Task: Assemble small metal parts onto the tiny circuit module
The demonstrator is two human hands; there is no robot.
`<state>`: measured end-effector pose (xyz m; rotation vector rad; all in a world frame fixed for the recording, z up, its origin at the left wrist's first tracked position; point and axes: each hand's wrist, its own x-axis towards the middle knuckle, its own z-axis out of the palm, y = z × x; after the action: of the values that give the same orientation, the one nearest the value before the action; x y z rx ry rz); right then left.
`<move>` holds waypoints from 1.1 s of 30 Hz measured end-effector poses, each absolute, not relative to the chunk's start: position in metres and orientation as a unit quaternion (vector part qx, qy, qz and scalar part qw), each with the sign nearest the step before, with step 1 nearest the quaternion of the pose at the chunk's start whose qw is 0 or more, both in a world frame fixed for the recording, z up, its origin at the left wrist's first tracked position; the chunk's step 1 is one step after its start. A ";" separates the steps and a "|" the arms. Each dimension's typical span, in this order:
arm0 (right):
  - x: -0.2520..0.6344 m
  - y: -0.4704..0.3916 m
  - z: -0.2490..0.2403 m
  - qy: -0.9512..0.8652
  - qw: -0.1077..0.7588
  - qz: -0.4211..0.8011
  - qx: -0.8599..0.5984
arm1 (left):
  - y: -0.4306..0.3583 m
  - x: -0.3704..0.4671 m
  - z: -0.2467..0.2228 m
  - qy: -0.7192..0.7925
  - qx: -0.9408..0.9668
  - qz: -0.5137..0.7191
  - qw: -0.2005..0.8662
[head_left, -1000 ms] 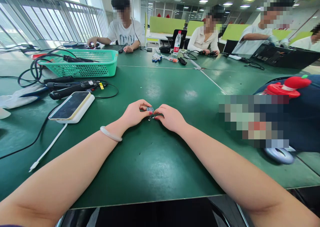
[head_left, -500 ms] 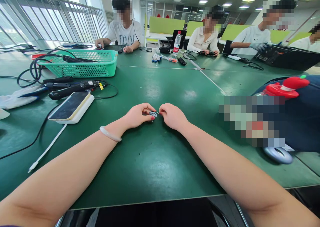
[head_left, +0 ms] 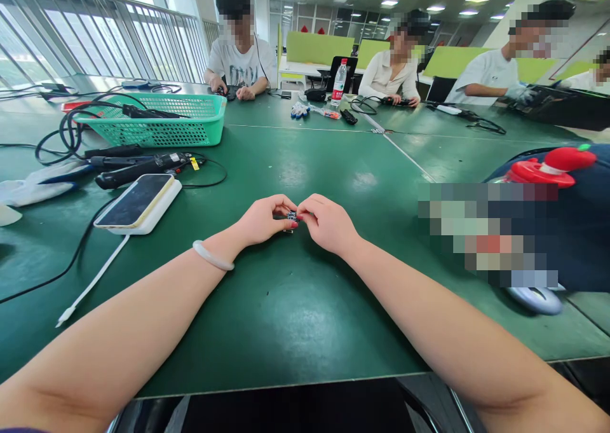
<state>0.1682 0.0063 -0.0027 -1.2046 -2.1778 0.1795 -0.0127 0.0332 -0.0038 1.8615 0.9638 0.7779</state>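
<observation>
Just above the green table [head_left: 305, 331], my left hand [head_left: 267, 219] pinches a small dark electronic part [head_left: 291, 216] with light markings between thumb and fingers. My right hand [head_left: 325, 222] is closed, its fingertips touching the right side of that part. Whether those fingertips hold something of their own is too small to tell. A white bangle [head_left: 212, 256] circles my left wrist.
Left are a phone [head_left: 138, 201] on a white block, a white cable [head_left: 93, 280], black tools [head_left: 143, 169] and a green basket [head_left: 157, 128]. Right lie a mouse [head_left: 536, 299] and dark blue bag [head_left: 581, 229]. A bottle [head_left: 338, 84] and several people are across the table.
My right hand has moved slightly left, closing the small gap to the part in my left hand. At the far right, a person's gloved hands and the black case have shifted.
</observation>
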 end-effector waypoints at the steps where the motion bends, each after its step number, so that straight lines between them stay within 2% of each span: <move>1: 0.168 0.006 -0.003 -0.829 0.317 0.065 -0.457 | 0.033 -0.013 -0.004 0.388 0.750 0.312 0.436; 11: 0.168 0.006 -0.004 -0.826 0.321 0.070 -0.459 | 0.033 -0.013 -0.004 0.393 0.745 0.310 0.441; 15: 0.168 0.006 -0.001 -0.818 0.320 0.067 -0.474 | 0.035 -0.013 -0.005 0.418 0.737 0.335 0.411; 19: 0.168 0.008 -0.005 -0.836 0.267 0.068 -0.475 | 0.042 -0.016 -0.008 0.466 0.722 0.358 0.365; 25: 0.167 0.013 -0.014 -0.854 0.184 0.069 -0.481 | 0.046 -0.018 -0.011 0.490 0.711 0.350 0.364; 30: 0.168 0.012 -0.011 -0.857 0.179 0.057 -0.480 | 0.043 -0.017 -0.008 0.481 0.713 0.346 0.376; 33: 0.168 0.011 -0.008 -0.847 0.213 0.044 -0.484 | 0.042 -0.016 -0.007 0.478 0.712 0.347 0.380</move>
<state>0.1679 0.0106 -0.0077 -1.3449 -2.3520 0.1233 -0.0164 0.0422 -0.0075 1.8182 1.2196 0.8872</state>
